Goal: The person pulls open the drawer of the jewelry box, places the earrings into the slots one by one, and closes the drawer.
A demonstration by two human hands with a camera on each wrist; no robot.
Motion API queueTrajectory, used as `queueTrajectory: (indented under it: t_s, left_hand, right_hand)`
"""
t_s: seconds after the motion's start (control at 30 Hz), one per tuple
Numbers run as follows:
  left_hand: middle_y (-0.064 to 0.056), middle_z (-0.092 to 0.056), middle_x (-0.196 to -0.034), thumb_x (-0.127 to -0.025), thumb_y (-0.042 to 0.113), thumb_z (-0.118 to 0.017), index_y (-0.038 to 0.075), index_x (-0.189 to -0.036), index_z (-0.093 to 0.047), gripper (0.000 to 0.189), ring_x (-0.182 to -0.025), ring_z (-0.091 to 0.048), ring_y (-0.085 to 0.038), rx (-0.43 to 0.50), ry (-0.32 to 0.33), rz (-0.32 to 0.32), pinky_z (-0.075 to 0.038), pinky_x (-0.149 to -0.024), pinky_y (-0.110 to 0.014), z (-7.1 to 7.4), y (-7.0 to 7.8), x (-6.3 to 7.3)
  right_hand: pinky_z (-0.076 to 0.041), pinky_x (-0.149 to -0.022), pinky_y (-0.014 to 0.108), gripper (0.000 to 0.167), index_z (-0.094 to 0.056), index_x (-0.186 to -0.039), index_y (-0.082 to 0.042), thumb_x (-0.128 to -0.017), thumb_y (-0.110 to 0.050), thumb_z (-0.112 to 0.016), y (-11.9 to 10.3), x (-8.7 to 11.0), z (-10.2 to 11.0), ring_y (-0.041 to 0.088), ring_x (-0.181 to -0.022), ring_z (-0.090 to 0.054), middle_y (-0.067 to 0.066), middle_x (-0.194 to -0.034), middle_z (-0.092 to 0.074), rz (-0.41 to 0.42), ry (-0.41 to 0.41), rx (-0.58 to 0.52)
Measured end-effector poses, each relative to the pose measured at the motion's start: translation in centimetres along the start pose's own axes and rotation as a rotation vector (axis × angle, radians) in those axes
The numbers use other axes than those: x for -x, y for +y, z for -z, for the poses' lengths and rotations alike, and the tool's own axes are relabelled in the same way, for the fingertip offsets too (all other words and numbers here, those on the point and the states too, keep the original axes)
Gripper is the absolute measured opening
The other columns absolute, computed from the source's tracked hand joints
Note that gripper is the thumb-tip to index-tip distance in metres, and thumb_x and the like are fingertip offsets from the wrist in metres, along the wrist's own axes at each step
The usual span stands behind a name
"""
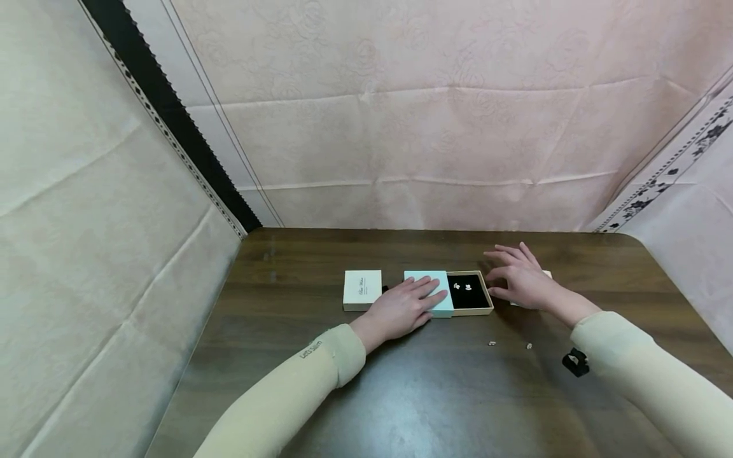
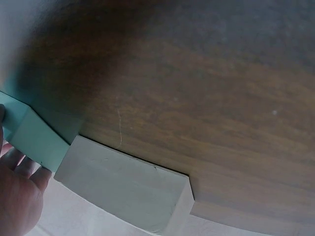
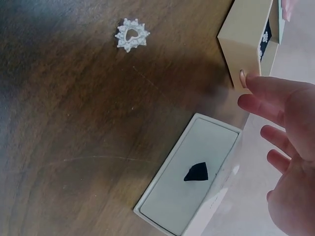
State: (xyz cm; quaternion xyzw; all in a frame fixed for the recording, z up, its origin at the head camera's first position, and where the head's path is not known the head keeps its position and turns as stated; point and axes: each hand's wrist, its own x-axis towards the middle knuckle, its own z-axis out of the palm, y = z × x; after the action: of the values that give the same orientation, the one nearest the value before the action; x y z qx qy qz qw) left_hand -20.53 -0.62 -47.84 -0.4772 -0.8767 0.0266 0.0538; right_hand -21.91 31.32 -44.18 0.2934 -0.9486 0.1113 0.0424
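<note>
My left hand [image 1: 402, 306] lies across the teal sleeve [image 1: 443, 309] of a small slide-out box, fingers over its top and thumb by the near edge. In the left wrist view, the fingertips meet the teal sleeve [image 2: 42, 135]. From the sleeve's right end extends a tan drawer [image 1: 473, 312] lined in black, holding two small white earrings [image 1: 468, 287]. Beside the drawer is my right hand [image 1: 523, 285], fingers spread and loosely bent, holding nothing. In the right wrist view, a fingertip reaches the small notch in the drawer's end [image 3: 241, 56].
A white lettered box [image 1: 363, 289] stands left of the sleeve. Past the right hand is a shallow white tray [image 3: 211, 140] with a black scrap [image 3: 198, 172]. Nearer are two silvery ornaments [image 1: 529, 346], one heart-centred, and a black pad [image 1: 575, 362] by the right sleeve.
</note>
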Motion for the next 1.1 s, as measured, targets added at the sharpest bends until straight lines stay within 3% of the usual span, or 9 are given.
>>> queueTrajectory:
  t_s: [0.53, 1.1]
  left_hand:
    - [-0.006, -0.041, -0.170, -0.115, 0.039, -0.049, 0.023, -0.167, -0.040, 0.055, -0.157, -0.038, -0.021, -0.019, -0.022, 0.000, -0.032, -0.128, -0.038, 0.00, 0.18, -0.21]
    - [-0.005, -0.040, -0.171, -0.115, 0.039, -0.049, 0.023, -0.167, -0.040, 0.055, -0.158, -0.037, -0.020, -0.014, -0.029, 0.017, -0.031, -0.129, -0.038, 0.23, 0.20, 0.06]
  right_hand:
    - [-0.013, -0.119, 0.082, 0.006, -0.082, -0.091, -0.015, -0.089, -0.012, -0.086, -0.24, 0.35, -0.32, 0.054, -0.147, -0.036, 0.028, -0.149, -0.058, -0.002, -0.015, -0.005]
    - [-0.014, -0.118, 0.083, 0.020, -0.074, -0.079, -0.021, -0.084, -0.006, -0.086, -0.35, 0.00, -0.84, 0.055, -0.145, -0.038, 0.028, -0.146, -0.060, 0.047, 0.010, 0.027]
